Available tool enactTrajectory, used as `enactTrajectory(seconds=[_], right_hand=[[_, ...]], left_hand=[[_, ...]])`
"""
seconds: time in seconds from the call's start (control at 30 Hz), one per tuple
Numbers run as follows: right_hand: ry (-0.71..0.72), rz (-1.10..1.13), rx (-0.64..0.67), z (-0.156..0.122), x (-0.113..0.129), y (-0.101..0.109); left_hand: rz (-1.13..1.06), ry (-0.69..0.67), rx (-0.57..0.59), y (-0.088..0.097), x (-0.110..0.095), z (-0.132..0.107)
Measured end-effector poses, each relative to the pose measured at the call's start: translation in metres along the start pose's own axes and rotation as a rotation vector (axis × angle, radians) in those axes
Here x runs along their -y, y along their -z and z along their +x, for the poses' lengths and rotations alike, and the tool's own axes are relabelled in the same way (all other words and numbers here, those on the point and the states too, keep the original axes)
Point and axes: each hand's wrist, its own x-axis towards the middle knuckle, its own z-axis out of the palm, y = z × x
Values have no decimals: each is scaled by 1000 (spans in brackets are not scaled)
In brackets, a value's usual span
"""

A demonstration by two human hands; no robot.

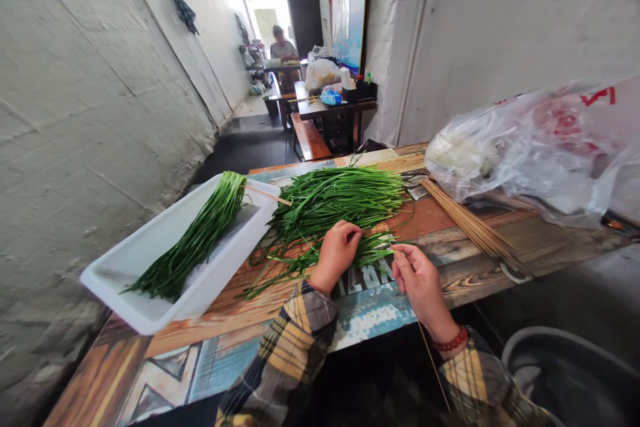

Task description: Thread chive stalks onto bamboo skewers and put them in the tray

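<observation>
My left hand (337,252) rests curled on a small bunch of green chive stalks (300,260) lying on the painted wooden table (240,327), fingers pinched on them. My right hand (419,277) pinches a thin bamboo skewer (434,367) that runs down past my wrist, its tip at the stalk ends. Behind both hands lies a large loose pile of chives (340,197). A white plastic tray (150,260) at the left holds a bundle of chives on a skewer (197,240).
A bundle of bamboo skewers (470,223) lies to the right of the pile, beside a crumpled plastic bag (540,147). A dark bin (575,373) stands at the lower right. Far down the room a person sits at other tables (330,110).
</observation>
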Motion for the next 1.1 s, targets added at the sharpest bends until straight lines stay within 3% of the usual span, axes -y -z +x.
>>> enactTrajectory(seconds=[0.13,0.33,0.63,0.8,1.1], right_hand=[[14,-32,10,2,-4,-1],[27,-40,12,4,-8,-1],[48,-49,2,5,-10,-1],[58,-64,10,5,-9,-1],[73,-87,16,5,-12,1]], left_hand=[[251,-46,104,-6,-3,-1],[441,-88,106,-8,-5,0],[389,-153,96,-9,-5,1],[350,-166,5,-8,-5,1],[6,-95,43,-14,3,2]])
